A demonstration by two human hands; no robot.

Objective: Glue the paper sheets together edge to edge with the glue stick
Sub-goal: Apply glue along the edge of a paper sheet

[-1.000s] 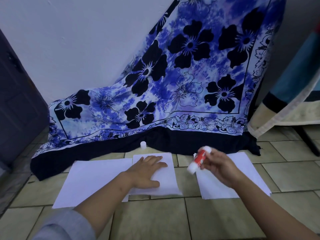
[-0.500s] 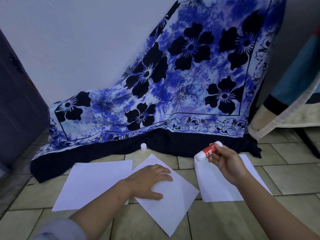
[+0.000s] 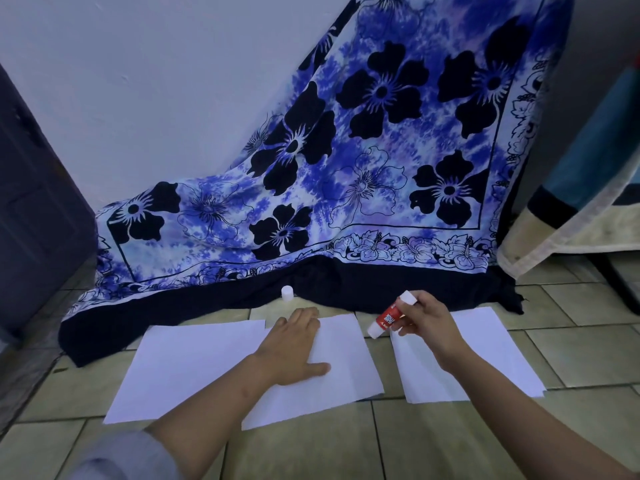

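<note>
Three white paper sheets lie on the tiled floor. The left sheet and the middle sheet meet along one edge, the middle one overlapping slightly. My left hand presses flat on that seam with straight fingers. The right sheet lies apart, partly under my right arm. My right hand grips a red and white glue stick, tilted with its lower end pointing down-left above the gap between the middle and right sheets. The stick's white cap stands on the floor behind the sheets.
A blue flowered cloth drapes from the wall down to the floor just behind the sheets. A dark door stands at the left. A covered piece of furniture is at the right. Bare tiles stretch in front of the sheets.
My left hand turned the middle sheet from a skewed angle back square against the left sheet. My right hand tipped the glue stick downward and moved it slightly left.
</note>
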